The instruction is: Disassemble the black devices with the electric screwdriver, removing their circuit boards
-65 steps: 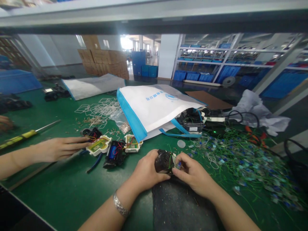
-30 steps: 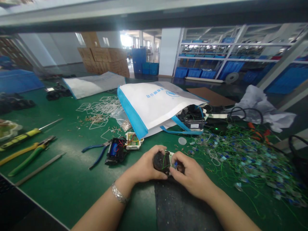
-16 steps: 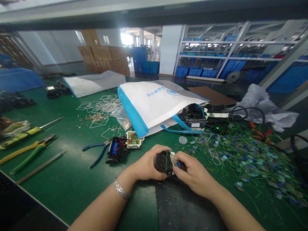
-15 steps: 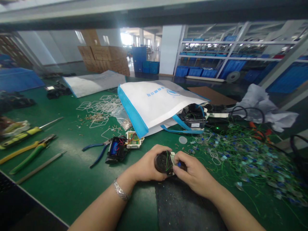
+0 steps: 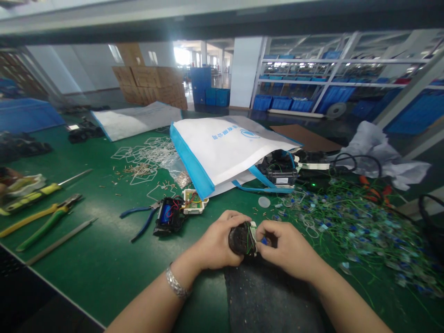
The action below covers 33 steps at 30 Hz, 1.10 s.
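My left hand [image 5: 222, 240] is wrapped round a black, round-faced device [image 5: 239, 240] with a white part along its right side. A thin green wire crosses the device's face. At the white side, the thumb and index finger of my right hand [image 5: 286, 249] are pinched together. A small blue piece [image 5: 265, 241] shows inside the curl of that hand; its full shape is hidden by the fingers. Both hands are above a black mat [image 5: 274, 296]. To their left lies an opened black device with a blue cylinder [image 5: 168, 215], wired to a white housing with a circuit board [image 5: 194, 202].
Blue-handled pliers [image 5: 142, 219], yellow-green pliers [image 5: 45, 222] and a screwdriver [image 5: 48, 190] lie leftward. A white bag [image 5: 229, 148] lies ahead, beside white wire loops [image 5: 149, 152] and small brass-coloured pieces [image 5: 138, 170]. Green wires with blue-and-clear tags [image 5: 360, 222] are heaped at right.
Both hands and the black device have shifted slightly right. My right hand's fingers have moved a little along the white side, and the device appears turned slightly.
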Available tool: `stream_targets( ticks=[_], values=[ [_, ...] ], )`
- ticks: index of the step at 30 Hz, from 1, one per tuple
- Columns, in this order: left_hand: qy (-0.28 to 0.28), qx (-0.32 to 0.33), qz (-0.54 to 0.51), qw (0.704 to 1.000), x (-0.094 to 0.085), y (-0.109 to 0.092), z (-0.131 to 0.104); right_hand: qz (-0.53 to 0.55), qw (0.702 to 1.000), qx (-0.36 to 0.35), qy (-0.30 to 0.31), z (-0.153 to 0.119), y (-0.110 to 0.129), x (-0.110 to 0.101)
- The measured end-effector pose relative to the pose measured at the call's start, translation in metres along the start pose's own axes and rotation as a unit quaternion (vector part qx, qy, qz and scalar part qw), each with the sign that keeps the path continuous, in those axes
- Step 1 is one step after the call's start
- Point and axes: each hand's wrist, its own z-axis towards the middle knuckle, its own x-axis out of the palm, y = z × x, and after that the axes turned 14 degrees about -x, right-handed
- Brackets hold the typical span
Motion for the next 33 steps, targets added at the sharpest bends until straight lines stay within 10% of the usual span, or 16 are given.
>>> stream_targets(
  ticks=[9, 17, 24, 29, 33],
  values=[
    [0.001, -0.004, 0.012, 1.000, 0.000, -0.001, 0.000, 0.090, 0.993, 0.077, -0.005, 0.002, -0.010, 0.001],
    [-0.019, -0.030, 0.010, 0.999, -0.013, 0.002, -0.001, 0.095, 0.982, 0.120, -0.113, -0.018, -0.032, -0.060],
    [-0.026, -0.045, -0.004, 0.999, -0.013, 0.005, 0.002, -0.167, 0.930, 0.236, -0.226, -0.028, -0.038, -0.094],
    [-0.070, -0.130, -0.126, 0.981, -0.013, 0.003, 0.003, -0.336, 0.863, 0.333, -0.178, -0.038, -0.044, -0.118],
    [-0.124, -0.182, -0.326, 0.919, -0.012, -0.001, 0.003, -0.414, 0.860, 0.266, -0.131, -0.034, -0.048, -0.092]
  ],
)
